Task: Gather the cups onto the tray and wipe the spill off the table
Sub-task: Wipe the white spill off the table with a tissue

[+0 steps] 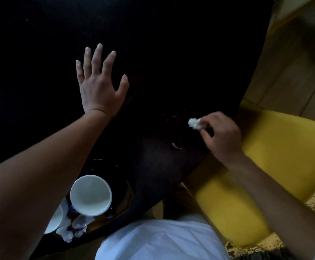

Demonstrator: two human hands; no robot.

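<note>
Dark, near-black wooden bench (40, 53) fills the left and centre, its far half bare with wide open room; surface detail mostly lost in shadow. At the near-left edge sits a dark round tray (122, 199) with a glossy rim, partly under the left forearm. On it a white ceramic cup (91, 195) tilts toward the camera, looks empty; just left of it a second white cup or dish (54, 221), mostly hidden by the arm, cannot tell which. Crumpled white tissues (72, 229) lie against both at the tray's near side. Left hand (100, 85) flat on the bench, fingers spread, released. Small wet spill marks (177, 145) glint near the bench's right edge. Right hand (220, 136) pinches a small white tissue wad (194, 123) just above the bench, near the marks. Right of the edge, a yellow padded chair seat (265, 166), close beside the bench; wooden floor (293, 62) beyond. White garment (162, 243) at bottom centre.
</note>
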